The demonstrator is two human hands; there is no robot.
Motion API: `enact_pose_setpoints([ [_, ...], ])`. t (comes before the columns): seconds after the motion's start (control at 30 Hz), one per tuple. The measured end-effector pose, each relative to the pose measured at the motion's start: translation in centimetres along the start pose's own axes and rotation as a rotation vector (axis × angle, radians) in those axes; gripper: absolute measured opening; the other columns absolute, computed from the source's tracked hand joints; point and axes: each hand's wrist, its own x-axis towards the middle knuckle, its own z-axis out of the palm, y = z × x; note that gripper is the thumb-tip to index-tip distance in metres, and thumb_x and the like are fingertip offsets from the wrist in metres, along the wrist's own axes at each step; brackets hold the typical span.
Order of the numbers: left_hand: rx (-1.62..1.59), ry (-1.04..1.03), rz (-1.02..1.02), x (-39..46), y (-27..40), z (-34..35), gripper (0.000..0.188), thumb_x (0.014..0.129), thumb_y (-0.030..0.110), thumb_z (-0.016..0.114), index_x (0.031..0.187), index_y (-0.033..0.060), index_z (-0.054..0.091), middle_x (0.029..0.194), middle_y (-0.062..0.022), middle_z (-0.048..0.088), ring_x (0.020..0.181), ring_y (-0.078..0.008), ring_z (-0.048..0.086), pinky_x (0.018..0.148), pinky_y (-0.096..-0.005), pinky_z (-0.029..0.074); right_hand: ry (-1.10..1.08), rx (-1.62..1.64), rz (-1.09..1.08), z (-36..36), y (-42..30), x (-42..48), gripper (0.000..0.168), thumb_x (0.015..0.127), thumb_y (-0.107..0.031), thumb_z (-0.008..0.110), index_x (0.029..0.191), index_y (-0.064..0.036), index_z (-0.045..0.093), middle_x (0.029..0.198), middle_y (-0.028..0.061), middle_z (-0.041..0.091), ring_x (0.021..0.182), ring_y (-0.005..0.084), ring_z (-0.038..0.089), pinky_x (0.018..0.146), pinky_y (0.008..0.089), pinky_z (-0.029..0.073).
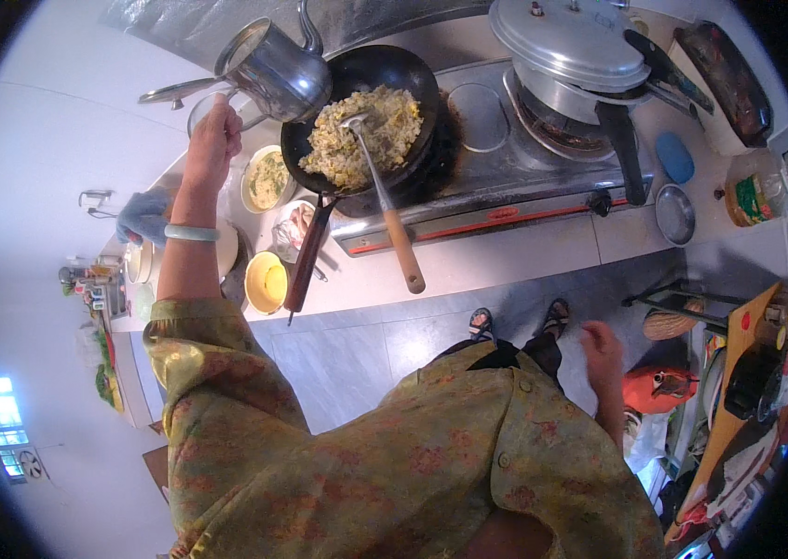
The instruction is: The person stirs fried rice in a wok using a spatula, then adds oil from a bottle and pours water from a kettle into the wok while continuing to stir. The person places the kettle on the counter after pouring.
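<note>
My left hand (216, 136) grips the handle of a stainless steel kettle (282, 73), which it holds up beside and partly over the left rim of a black wok (429, 77). The kettle's lid (177, 92) stands away from its mouth, and its curved spout points towards the back. Fried rice with yellow bits (394, 112) lies in the wok. A metal spatula (404, 262) rests in the rice, its wooden handle reaching over the counter edge. My right hand (603, 356) hangs low at my right side, slightly blurred, with nothing visible in it.
A pressure cooker (568, 49) sits on the right burner of the gas stove (464, 230). Left of the wok are a bowl of food (267, 179) and a yellow bowl (267, 281). The wok's handle (307, 265) juts over the counter edge. A wooden shelf (736, 377) stands right.
</note>
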Motion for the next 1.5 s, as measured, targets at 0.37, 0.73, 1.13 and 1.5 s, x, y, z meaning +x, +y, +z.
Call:
enact_pose_setpoints([
  [0.37,0.218,0.064,0.068,1.6,-4.5,-2.1,0.033,0.096,0.035,0.039,0.072,0.0146,0.047,0.062,0.0058,0.036,0.053,-0.0058,0.031,0.047,-0.0223,0.027,-0.561,0.372,-0.413,9.7,-22.0,6.2,0.062,0.083,-0.027,0.062,0.134,-0.005,0.034,0.127,0.0166,0.047,0.112,0.0299,0.051,0.091,0.0387,0.044],
  [0.73,-0.091,-0.009,-0.056,2.3,-5.4,-5.4,0.035,0.096,0.036,0.044,0.068,0.0146,0.040,0.061,0.0043,0.032,0.047,-0.0056,0.024,0.041,-0.0206,0.021,-0.628,0.570,-0.363,13.3,-23.0,5.7,0.053,0.085,-0.021,0.060,0.128,-0.004,0.034,0.092,0.0127,0.057,0.085,0.0243,0.060,0.075,0.0352,0.047],
  [1.13,0.044,0.204,-0.060,0.1,-5.3,-3.5,0.036,0.095,0.039,0.043,0.067,0.0169,0.042,0.062,0.0057,0.034,0.049,-0.0061,0.027,0.044,-0.0218,0.023,-0.606,0.447,-0.434,13.9,-23.6,5.8,0.047,0.084,-0.025,0.061,0.122,-0.004,0.043,0.085,0.0113,0.053,0.073,0.0221,0.056,0.067,0.0344,0.044],
  [1.5,0.085,0.056,0.019,-0.5,-5.5,-1.6,0.043,0.096,0.041,0.039,0.065,0.0114,0.043,0.057,0.0033,0.035,0.049,-0.0062,0.030,0.044,-0.0229,0.025,-0.580,0.255,-0.269,14.7,-25.3,9.3,0.037,0.082,-0.017,0.063,0.109,-0.005,0.040,0.084,0.0136,0.057,0.070,0.0264,0.057,0.064,0.0380,0.046],
])
